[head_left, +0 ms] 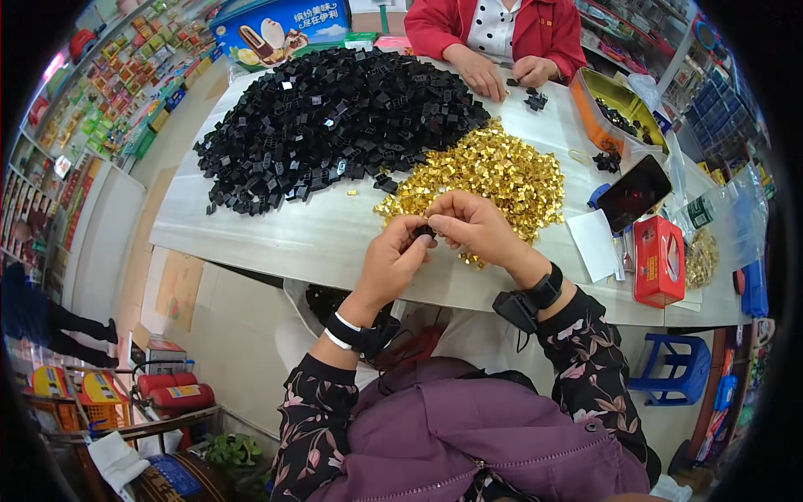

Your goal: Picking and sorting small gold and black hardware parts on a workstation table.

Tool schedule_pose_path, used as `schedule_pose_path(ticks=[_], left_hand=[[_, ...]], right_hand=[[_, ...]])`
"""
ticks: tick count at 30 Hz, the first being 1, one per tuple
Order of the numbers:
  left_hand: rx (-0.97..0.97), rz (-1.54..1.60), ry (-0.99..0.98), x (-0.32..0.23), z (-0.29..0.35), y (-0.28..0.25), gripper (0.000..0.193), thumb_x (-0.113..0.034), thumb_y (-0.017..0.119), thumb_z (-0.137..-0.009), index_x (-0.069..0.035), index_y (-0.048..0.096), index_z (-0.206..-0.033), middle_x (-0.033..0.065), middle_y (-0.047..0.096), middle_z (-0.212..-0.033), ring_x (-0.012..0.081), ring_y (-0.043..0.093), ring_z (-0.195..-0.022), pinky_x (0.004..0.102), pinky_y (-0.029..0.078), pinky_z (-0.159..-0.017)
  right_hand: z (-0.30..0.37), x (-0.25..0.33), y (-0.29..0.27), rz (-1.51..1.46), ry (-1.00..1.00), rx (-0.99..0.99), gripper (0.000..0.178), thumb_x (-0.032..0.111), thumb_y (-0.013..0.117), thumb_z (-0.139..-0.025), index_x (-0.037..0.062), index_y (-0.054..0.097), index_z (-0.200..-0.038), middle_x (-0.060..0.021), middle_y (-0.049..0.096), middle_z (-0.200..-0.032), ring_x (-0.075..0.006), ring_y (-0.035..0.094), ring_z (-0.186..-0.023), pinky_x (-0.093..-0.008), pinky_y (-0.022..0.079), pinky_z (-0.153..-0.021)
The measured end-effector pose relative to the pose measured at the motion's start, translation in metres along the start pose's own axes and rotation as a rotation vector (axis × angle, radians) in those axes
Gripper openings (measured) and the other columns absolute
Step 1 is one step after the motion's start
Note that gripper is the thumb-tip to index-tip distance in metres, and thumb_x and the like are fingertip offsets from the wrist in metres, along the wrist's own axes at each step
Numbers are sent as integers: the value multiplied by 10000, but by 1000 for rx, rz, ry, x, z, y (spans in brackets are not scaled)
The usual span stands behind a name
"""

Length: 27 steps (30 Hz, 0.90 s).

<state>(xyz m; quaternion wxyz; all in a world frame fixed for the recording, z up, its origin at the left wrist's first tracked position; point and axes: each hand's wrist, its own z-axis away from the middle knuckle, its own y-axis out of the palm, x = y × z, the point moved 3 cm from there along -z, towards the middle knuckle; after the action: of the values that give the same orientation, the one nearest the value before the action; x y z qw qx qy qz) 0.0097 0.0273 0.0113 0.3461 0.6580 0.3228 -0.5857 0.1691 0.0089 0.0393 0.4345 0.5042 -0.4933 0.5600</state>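
Close together over the table's near edge, my two hands meet around a small black plastic piece (425, 232). My left hand (393, 259) pinches it between thumb and fingers. The thumb and fingers of my right hand (468, 224) are closed at the piece's upper side; whether a small gold part sits between them is hidden. Just beyond lies a heap of small shiny gold pieces (510, 171). Left of it spreads a much larger pile of black plastic pieces (335, 125). One gold piece (352, 192) lies apart on the white table (276, 243).
Across the table a person in a red jacket (565, 33) handles black pieces. To the right are an orange box (585, 105), a phone (636, 192), white paper (592, 243), a red tin (659, 263) and a plastic bag (740, 217). A blue stool (673, 368) stands below.
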Motion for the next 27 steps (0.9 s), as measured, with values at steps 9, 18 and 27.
schedule_pose_path(ticks=[9,18,27], left_hand=[[103,-60,22,3,0,7,230,-45,525,-899,-1,524,-1124,46,629,-890,79,578,-757,217,479,-677],[120,-259,76,1,2,9,243,-53,551,-882,-2,543,-1120,33,631,-841,82,583,-723,221,469,-648],[74,-218,123,0,2,12,208,-60,558,-874,4,559,-1072,45,646,-831,89,598,-710,229,476,-644]], right_hand=[[2,9,5,565,-319,-284,197,180,543,-895,70,612,-1043,-79,640,-794,-168,625,-666,-285,481,-599],[3,8,5,686,-231,-266,215,204,490,-914,94,614,-1053,-109,650,-853,-264,642,-740,-331,496,-637],[1,7,7,705,-207,-235,249,283,497,-913,89,599,-1030,-99,644,-804,-232,637,-655,-318,490,-579]])
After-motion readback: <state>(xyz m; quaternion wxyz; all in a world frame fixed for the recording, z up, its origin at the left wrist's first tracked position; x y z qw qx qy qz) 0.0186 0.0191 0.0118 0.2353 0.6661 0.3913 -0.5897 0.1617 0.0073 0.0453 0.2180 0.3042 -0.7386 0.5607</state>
